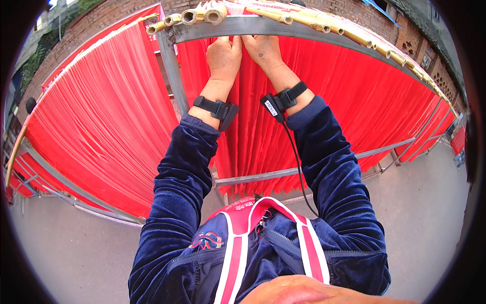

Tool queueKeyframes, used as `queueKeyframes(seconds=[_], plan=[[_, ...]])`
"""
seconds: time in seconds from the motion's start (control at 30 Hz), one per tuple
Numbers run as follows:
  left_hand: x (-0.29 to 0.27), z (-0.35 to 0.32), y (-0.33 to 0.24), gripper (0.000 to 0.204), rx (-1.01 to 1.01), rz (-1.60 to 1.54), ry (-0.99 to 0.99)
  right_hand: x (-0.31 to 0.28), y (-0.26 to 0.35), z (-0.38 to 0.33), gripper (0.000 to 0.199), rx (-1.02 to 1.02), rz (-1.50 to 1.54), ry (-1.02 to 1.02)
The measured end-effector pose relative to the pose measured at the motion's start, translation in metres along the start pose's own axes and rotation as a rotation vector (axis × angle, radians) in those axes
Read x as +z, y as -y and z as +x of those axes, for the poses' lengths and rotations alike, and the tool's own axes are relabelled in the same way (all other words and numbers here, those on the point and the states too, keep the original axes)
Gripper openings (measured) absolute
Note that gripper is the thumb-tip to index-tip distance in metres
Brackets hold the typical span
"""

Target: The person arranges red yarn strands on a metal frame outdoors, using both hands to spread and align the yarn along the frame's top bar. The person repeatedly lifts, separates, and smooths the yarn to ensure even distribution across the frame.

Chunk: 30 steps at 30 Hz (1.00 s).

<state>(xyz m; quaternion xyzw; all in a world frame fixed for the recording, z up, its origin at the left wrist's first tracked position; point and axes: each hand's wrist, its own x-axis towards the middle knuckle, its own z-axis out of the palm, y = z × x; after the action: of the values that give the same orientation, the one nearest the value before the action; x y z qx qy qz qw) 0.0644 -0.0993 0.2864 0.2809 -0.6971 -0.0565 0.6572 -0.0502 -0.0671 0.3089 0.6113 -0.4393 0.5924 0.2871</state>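
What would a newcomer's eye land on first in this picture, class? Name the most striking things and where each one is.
First come the bright red hanging strands, draped in curtains across the whole upper half. Next, the left hand and right hand, side by side at top centre on the grey metal rail. Pale bamboo poles lie along the rack above the hands.

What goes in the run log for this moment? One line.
left hand: on red strands | right hand: beside it, same strands | metal rail above

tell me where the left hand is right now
In the head view, the left hand is top centre, on the red strands just under the metal rail, touching the right hand.
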Motion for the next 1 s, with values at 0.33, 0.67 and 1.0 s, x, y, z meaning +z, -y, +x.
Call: queueKeyframes(seconds=[0.33,0.67,1.0], plan=[[0.007,0.0,0.02,0.019,-0.021,-0.212,-0.184,0.001,-0.029,0.005,0.018,-0.158,0.08,-0.156],[-0.001,-0.04,0.019,0.027,0.01,-0.246,-0.215,0.001,-0.012,-0.032,0.033,0.146,0.1,0.018],[0.019,-0.085,0.036,0.026,-0.075,0.074,-0.016,0.006,-0.017,-0.085,0.028,0.307,0.037,0.218]])
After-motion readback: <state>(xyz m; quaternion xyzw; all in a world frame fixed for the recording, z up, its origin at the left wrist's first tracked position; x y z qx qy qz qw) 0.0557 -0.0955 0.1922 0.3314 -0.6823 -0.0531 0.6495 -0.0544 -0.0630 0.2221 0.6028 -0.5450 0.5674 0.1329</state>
